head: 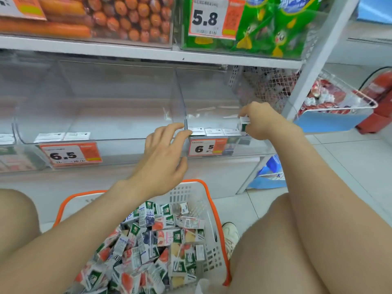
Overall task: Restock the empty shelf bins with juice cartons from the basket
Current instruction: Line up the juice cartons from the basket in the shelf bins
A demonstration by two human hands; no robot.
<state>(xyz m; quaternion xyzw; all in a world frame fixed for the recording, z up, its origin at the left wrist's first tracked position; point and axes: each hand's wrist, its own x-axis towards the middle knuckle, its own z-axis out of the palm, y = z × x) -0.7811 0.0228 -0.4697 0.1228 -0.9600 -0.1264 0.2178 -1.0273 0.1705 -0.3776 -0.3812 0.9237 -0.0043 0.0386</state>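
Over bin (214, 115), fingers (246, 113) seemingly round carton (244, 123)

Arms stretched forward, left hand (163, 152) with fingers spread, right hand (262, 122) with fingers seemingly pinching a carton (244, 122)
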